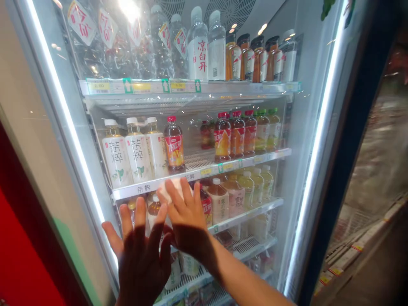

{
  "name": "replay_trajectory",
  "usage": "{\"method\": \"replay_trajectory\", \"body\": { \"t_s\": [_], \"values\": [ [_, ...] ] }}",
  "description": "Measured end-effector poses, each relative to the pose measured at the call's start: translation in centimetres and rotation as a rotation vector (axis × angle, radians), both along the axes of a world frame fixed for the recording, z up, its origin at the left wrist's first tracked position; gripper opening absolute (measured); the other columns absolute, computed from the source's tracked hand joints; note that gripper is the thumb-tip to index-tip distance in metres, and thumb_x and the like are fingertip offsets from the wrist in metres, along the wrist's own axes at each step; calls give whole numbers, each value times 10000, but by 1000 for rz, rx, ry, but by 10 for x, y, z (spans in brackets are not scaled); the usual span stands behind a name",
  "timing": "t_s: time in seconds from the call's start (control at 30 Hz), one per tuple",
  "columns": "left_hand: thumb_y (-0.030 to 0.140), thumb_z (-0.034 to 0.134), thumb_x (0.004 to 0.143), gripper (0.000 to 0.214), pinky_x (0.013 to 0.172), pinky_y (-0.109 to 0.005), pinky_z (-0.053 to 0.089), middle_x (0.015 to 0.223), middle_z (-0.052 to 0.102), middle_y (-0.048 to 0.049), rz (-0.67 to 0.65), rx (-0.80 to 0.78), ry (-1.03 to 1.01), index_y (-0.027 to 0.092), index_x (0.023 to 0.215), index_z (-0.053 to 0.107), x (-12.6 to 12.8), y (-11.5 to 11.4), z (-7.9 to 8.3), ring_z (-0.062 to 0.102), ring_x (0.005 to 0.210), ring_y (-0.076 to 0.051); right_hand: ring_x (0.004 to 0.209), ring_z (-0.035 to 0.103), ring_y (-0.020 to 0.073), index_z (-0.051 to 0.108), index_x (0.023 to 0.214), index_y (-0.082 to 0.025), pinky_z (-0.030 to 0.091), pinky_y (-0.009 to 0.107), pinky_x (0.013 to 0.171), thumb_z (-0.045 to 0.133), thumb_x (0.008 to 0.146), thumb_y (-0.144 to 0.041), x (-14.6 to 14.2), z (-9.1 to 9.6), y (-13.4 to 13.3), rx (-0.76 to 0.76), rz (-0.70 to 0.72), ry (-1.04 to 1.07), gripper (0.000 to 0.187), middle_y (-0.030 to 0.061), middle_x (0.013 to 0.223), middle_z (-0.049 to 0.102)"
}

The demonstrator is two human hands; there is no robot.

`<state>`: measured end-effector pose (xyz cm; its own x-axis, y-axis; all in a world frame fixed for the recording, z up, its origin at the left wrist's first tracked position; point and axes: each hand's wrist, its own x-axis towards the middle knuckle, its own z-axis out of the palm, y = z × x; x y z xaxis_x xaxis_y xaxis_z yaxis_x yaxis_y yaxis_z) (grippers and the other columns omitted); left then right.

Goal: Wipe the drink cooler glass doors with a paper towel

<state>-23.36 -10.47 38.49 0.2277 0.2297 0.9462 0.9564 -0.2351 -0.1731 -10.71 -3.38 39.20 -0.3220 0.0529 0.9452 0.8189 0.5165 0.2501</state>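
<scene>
My left hand [145,253] is raised at the lower left, its fingers spread and nothing in it, in front of the glass door of a drinks fridge. Beside it, my right hand [188,214] reaches in from the lower right with its fingers stretched. Under those fingers a pale, crumpled cloth [163,192] shows, pressed flat toward the glass; whether it is fabric or paper I cannot tell. Both hands are at the height of the lower shelves and hide some bottles. Just above them stands a red-capped iced tea bottle [174,146].
White-capped tea bottles [116,157] stand on the middle shelf [204,172], more red-capped bottles [222,140] to their right. Clear water bottles [197,51] fill the top shelf. Lit strips [63,110] run along the door sides. A wire rack [347,259] is at the right.
</scene>
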Motion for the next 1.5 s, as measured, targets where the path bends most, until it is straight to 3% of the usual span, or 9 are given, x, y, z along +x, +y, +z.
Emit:
{"method": "replay_trajectory", "body": {
  "t_s": [0.1,0.17,0.37,0.47,0.7,0.8,1.13,1.4,1.5],
  "values": [
    [153,611,912,794,1266,-662,-19,1727,79,-115,-2,20,-20,274,1607,246,10,4,7,55,1592,-382,1595,-52,357,359,1589,-234,133,684,1262,504,997,-491,10,59,6,-10,-106,3,661,41,1702,261],
    [168,599,922,793,1267,-657,-25,1730,66,-99,-10,17,-39,287,1610,224,16,7,5,47,1594,-373,1593,-56,364,347,1595,-228,156,677,1262,499,999,-490,16,54,5,-29,-107,-1,668,40,1710,237],
    [279,588,937,748,1304,-563,37,1738,59,-52,-69,-61,-25,300,1605,252,32,15,-27,47,1601,-332,1587,125,358,460,1507,-144,79,587,1297,506,946,-252,39,-96,-1,-43,94,72,572,65,1729,133],
    [235,619,912,779,1304,-545,102,1738,58,-68,-43,-73,-6,282,1605,265,45,20,-35,55,1598,-350,1587,141,329,515,1464,-166,67,556,1305,523,937,-232,57,-118,4,-23,144,28,531,43,1727,145],
    [180,616,909,861,1227,-744,3,1733,20,-94,121,-34,-21,330,1619,152,86,34,-9,0,1590,-401,1600,31,323,462,1539,-203,92,619,1287,522,991,-424,101,23,31,-9,60,88,593,47,1667,342],
    [186,616,913,877,1195,-787,7,1732,12,-91,179,-34,-31,353,1616,118,103,41,-5,-29,1590,-399,1598,60,331,432,1556,-198,134,643,1275,508,1003,-425,120,44,36,1,69,119,603,55,1659,359],
    [154,647,886,952,1230,-739,28,1734,-34,-48,296,-139,-103,411,1609,85,162,49,-90,-34,1591,-369,1595,99,288,310,1612,-205,69,505,1312,506,964,-244,179,-141,39,-51,183,113,678,-6,1725,147],
    [208,697,866,963,1187,-797,18,1732,-21,-50,248,-140,-147,453,1595,118,173,57,-91,4,1590,-395,1594,113,338,429,1541,-219,68,654,1293,504,1001,-342,224,-12,58,-134,101,50,559,40,1609,444],
    [236,656,893,908,1215,-738,-35,1738,-34,-15,234,-119,-162,462,1594,126,174,60,-98,-33,1599,-346,1581,150,380,440,1539,-233,130,709,1266,521,993,-397,234,-11,61,-158,84,27,575,55,1574,487]
  ]
}}
